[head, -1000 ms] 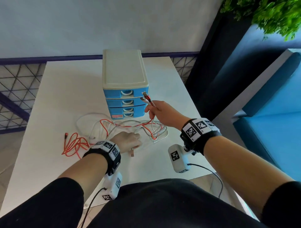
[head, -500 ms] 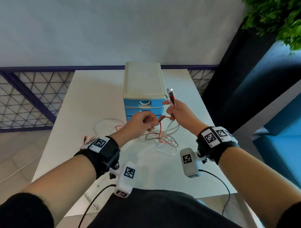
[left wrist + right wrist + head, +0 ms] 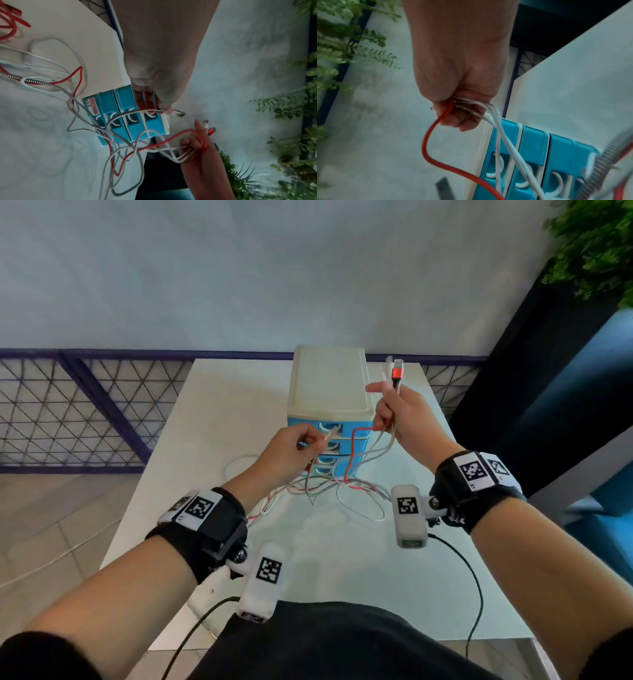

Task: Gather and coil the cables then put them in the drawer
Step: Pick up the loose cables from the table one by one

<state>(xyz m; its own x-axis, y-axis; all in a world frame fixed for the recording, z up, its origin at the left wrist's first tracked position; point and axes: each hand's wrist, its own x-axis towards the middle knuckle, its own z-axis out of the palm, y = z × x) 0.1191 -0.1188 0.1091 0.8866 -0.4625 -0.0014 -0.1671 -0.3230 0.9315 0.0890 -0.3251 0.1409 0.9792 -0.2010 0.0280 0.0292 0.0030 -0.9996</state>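
Note:
A blue drawer unit with a cream top stands on the white table, its drawers closed. My right hand grips a bundle of red and white cable ends beside the unit, and their plugs stick up above the fist. In front of the drawers my left hand pinches the plug end of a braided cable between thumb and finger. The cables hang down into a loose tangle on the table. A separate red cable heap lies further left.
A white cable loop lies on the table left of the unit. A mesh railing runs behind and left of the table. A dark panel, blue seating and a green plant stand to the right.
My left hand has come up off the table holding the braided cable end. My right hand has risen higher with its bundle, pulling the cables up from the tangle.

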